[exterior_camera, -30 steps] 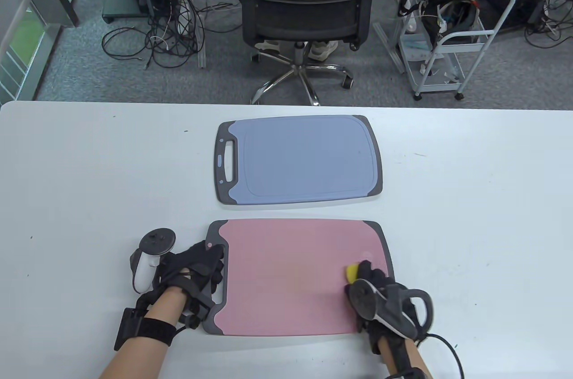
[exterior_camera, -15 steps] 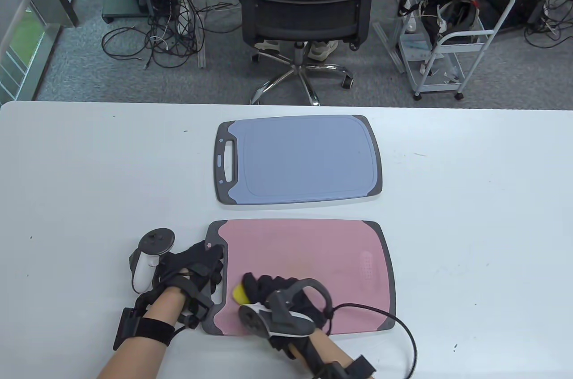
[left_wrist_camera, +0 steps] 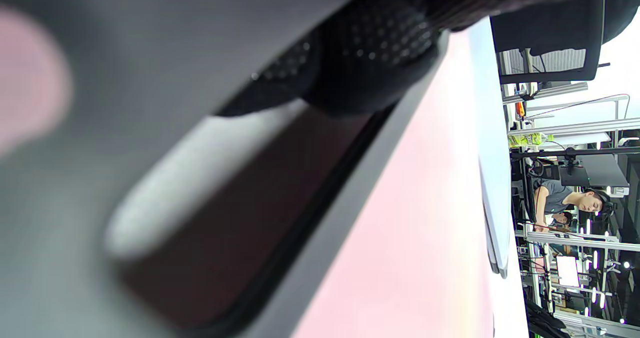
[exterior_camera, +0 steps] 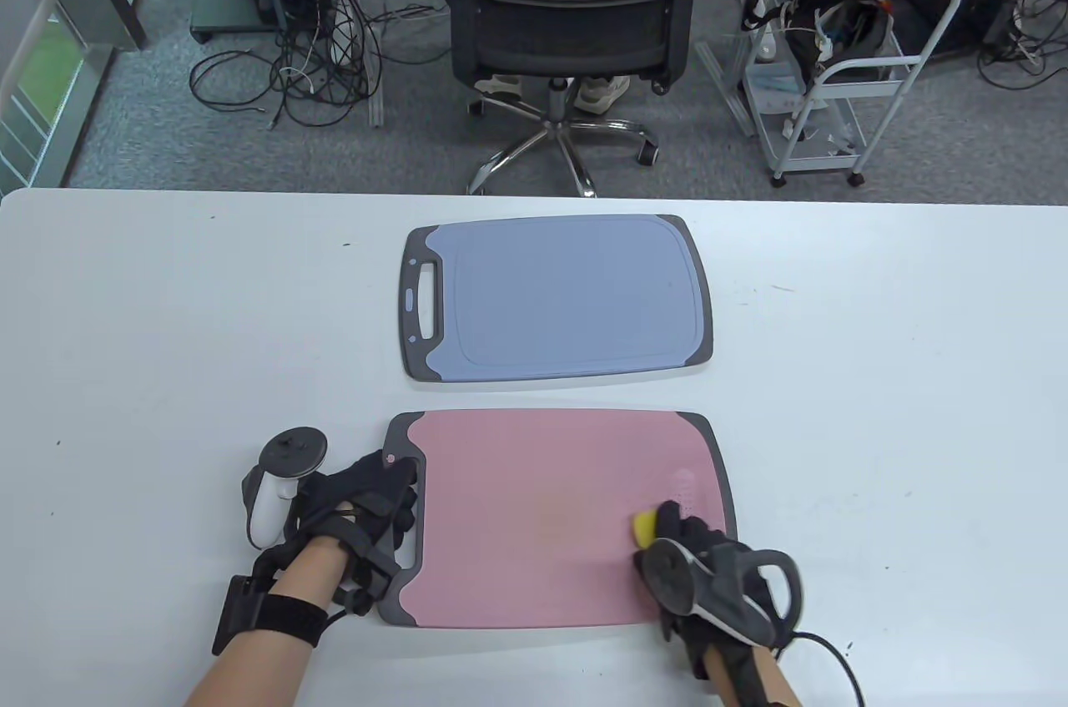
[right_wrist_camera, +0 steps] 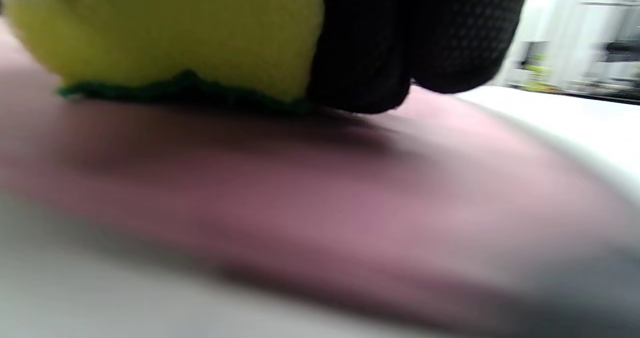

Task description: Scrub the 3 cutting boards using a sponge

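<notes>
A pink cutting board (exterior_camera: 534,515) with grey corners lies near the table's front edge. My left hand (exterior_camera: 367,511) rests on its grey handle end, fingers curled at the handle slot (left_wrist_camera: 240,218). My right hand (exterior_camera: 692,544) grips a yellow sponge (exterior_camera: 644,527) with a green underside (right_wrist_camera: 180,90) and presses it on the board's right part. A blue-grey cutting board (exterior_camera: 559,298) lies farther back, untouched. No third board is in view.
The white table (exterior_camera: 125,340) stretches wide to the left and right of the boards. Beyond its far edge stand an office chair (exterior_camera: 563,14), a white trolley (exterior_camera: 843,81) and loose cables on the floor.
My right hand swept the sponge from the board's right side to its lower left, then back to the right side. The left hand stayed on the handle end.
</notes>
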